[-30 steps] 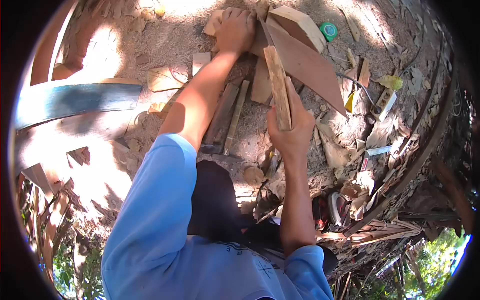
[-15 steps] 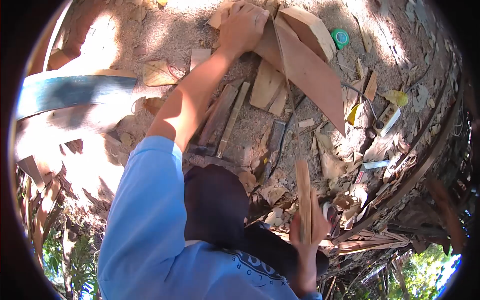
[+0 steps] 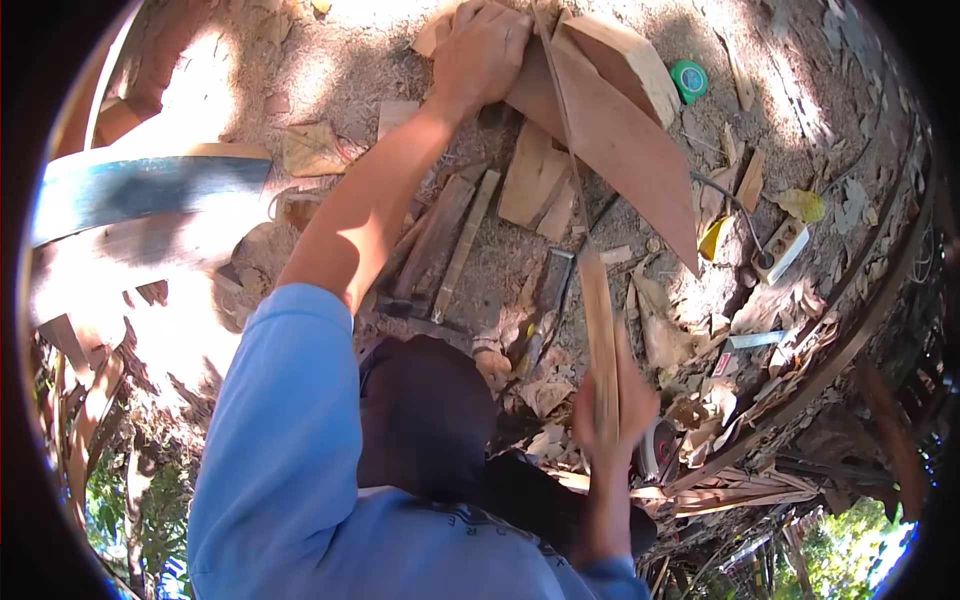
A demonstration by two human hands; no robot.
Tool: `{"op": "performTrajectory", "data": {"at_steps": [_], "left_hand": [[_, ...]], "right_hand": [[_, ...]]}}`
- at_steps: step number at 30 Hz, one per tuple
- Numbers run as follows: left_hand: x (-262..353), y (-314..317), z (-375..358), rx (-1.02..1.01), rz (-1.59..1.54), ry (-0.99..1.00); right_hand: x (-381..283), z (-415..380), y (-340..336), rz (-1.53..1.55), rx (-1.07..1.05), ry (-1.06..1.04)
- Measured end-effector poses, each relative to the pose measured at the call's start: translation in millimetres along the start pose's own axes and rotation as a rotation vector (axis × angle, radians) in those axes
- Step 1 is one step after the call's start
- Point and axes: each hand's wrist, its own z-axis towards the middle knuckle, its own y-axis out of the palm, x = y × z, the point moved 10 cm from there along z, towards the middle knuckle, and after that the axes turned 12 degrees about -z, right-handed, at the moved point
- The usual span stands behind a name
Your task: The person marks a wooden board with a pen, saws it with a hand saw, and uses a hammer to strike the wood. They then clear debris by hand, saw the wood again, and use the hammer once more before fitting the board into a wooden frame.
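Observation:
My right hand (image 3: 622,405) is wrapped around the wooden handle of a handsaw (image 3: 600,320). The saw's thin blade, seen nearly edge-on, runs up along a flat reddish-brown board (image 3: 625,165) and meets it near the top. At the top, my left hand (image 3: 480,55) presses down on the board's left side, fingers curled over it; its fingertips are partly hidden. A thick wood block (image 3: 625,65) lies under or against the board's right side; the exact contact is hidden. Below the board sits a smaller wood offcut (image 3: 530,175).
A green tape measure (image 3: 689,80) lies right of the block. Further right is a white power strip (image 3: 782,250) with a dark cable. Narrow wood strips (image 3: 465,245) lie by my left forearm. A blue-painted curved plank (image 3: 150,195) is at left. Dry leaves and sawdust cover the ground.
My right hand and the saw have moved up the view, toward the board. My left hand stays in place on the board.

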Motion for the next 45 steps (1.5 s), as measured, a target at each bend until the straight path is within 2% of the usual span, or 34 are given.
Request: {"op": "performTrajectory", "data": {"at_steps": [1, 2, 4, 5, 6, 8, 10, 11, 12, 14, 15, 16, 18, 19, 20, 21, 24, 26, 28, 29, 31, 32, 34, 35, 36, 37, 38, 40, 42, 43, 45], "left_hand": [[9.2, -1.6, -10.3, -0.011, -0.024, -0.009], [3.5, -0.2, -12.0, -0.031, -0.033, -0.154], [-13.1, 3.7, 8.3, -0.013, 0.041, -0.061], [-7.9, 13.0, -10.1, -0.041, 0.053, -0.057], [3.6, 13.0, -32.5, -0.028, 0.048, -0.084], [4.2, 1.8, -13.3, 0.100, 0.073, -0.056], [11.6, -0.9, -5.0, 0.007, 0.008, -0.053], [11.8, 5.2, -10.6, -0.053, -0.030, -0.063], [6.2, 7.6, -12.3, -0.010, 0.004, -0.032], [-8.8, 5.1, 3.3, -0.026, -0.067, -0.079], [-2.5, 3.3, -10.9, -0.054, -0.111, -0.148], [-6.0, -1.2, -15.9, 0.032, -0.174, -0.208], [-29.3, 11.9, -5.3, 0.028, -0.045, -0.179], [-22.5, 18.6, -15.6, -0.006, -0.002, -0.210], [-25.9, 14.6, -17.7, 0.071, -0.092, -0.263], [-24.5, 15.3, -8.8, 0.066, -0.065, -0.260], [-26.5, 15.9, -22.6, 0.021, -0.054, -0.321], [-23.3, 20.9, -26.2, 0.020, -0.063, -0.301], [-22.6, 18.9, -19.7, -0.011, -0.068, -0.272], [-17.6, 21.0, -36.5, -0.017, -0.082, -0.279], [-22.3, 14.0, -13.9, 0.032, -0.080, -0.197], [-22.3, 12.3, -9.0, 0.000, -0.104, -0.246], [-18.7, 18.8, -29.8, -0.077, -0.084, -0.316], [-27.9, 23.1, -15.1, -0.079, -0.063, -0.312], [-28.0, 28.4, -11.2, -0.049, 0.006, -0.171], [-28.3, 22.4, -11.4, -0.034, 0.022, -0.206], [-19.1, 17.9, -14.8, -0.036, 0.027, -0.243], [-20.8, 19.6, -15.3, -0.004, -0.002, -0.268], [-32.5, 29.0, 2.1, -0.095, 0.008, -0.181], [-28.2, 30.4, -11.9, -0.150, 0.012, -0.180], [-25.4, 19.7, -16.2, -0.047, 0.000, -0.265]], "right_hand": [[-12.9, 53.2, 10.4, 0.126, 0.106, -0.092], [-22.8, 67.8, 18.1, 0.176, 0.154, -0.102], [-34.4, 86.7, 16.9, 0.239, 0.285, -0.159], [-32.9, 71.2, 12.1, 0.226, 0.283, -0.148], [-29.1, 45.2, 7.2, 0.195, 0.237, -0.106], [-14.6, -31.2, -9.8, 0.110, 0.119, -0.017], [-0.5, -104.8, -23.8, -0.035, -0.069, 0.130], [14.1, -104.7, -11.2, -0.055, -0.104, 0.117], [37.6, -100.4, 12.2, -0.070, -0.117, 0.098], [2.0, -7.5, 9.5, 0.088, 0.096, -0.067], [-12.1, 47.5, 19.1, 0.053, 0.101, -0.054], [-27.2, 88.6, 18.6, 0.257, 0.206, -0.094], [-35.2, 102.6, 24.4, 0.249, 0.245, -0.158], [-31.9, 86.2, 22.7, 0.230, 0.217, -0.154], [-25.8, 50.4, 19.0, 0.191, 0.111, -0.062], [-19.2, 21.0, 9.5, 0.150, 0.054, -0.012], [4.8, -97.3, -27.6, 0.054, 0.050, -0.025], [8.5, -74.0, -16.7, 0.017, -0.073, 0.069], [0.8, -0.3, 0.8, 0.105, 0.091, -0.066], [-7.4, 57.8, 16.1, 0.162, 0.054, -0.023], [-31.5, 111.6, 20.4, 0.316, 0.198, -0.115], [-35.9, 110.3, 15.2, 0.265, 0.234, -0.125], [-34.4, 72.6, 11.1, 0.145, 0.190, -0.093], [-23.6, 39.6, 2.4, 0.137, 0.175, -0.052], [-10.6, -9.6, -11.1, 0.138, 0.165, -0.033], [2.7, -56.1, -16.8, 0.122, 0.029, -0.002], [4.0, -90.6, -31.7, 0.044, 0.116, -0.047], [8.6, -69.7, -19.5, -0.033, -0.075, 0.053], [-1.1, 9.2, 1.8, 0.085, 0.061, -0.069], [-6.3, 47.1, 12.6, 0.137, 0.124, -0.135], [-26.4, 87.2, 25.4, 0.236, 0.318, -0.206]]}}
